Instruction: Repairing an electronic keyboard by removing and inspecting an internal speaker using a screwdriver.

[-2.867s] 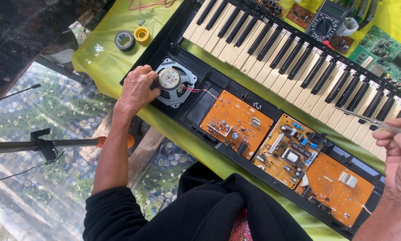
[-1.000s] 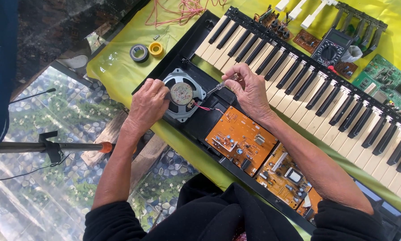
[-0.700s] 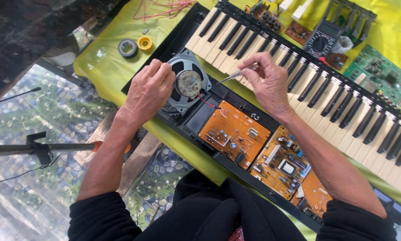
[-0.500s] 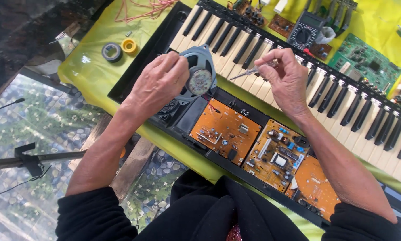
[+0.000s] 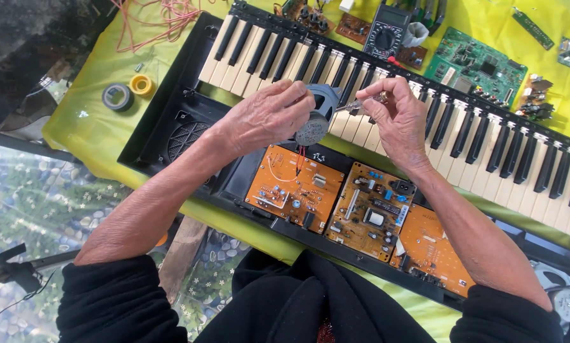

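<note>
Round grey loudspeaker (image 5: 315, 117), magnet-heavy with a fragile cone, is being gripped by left hand (image 5: 266, 117); right hand (image 5: 396, 117) fingers are pinching thin metal tool (image 5: 361, 103).

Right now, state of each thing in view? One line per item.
Left hand: gripping the speaker.
Speaker: lifted out of the keyboard, wires attached.
Right hand: pinching a thin metal tool.
Keyboard: opened, orange circuit boards exposed.
Speaker grille: uncovered.
Tape rolls: lying flat.

Three orange circuit boards (image 5: 294, 187), two tape rolls (image 5: 117, 96), one keyboard (image 5: 462, 121).
</note>
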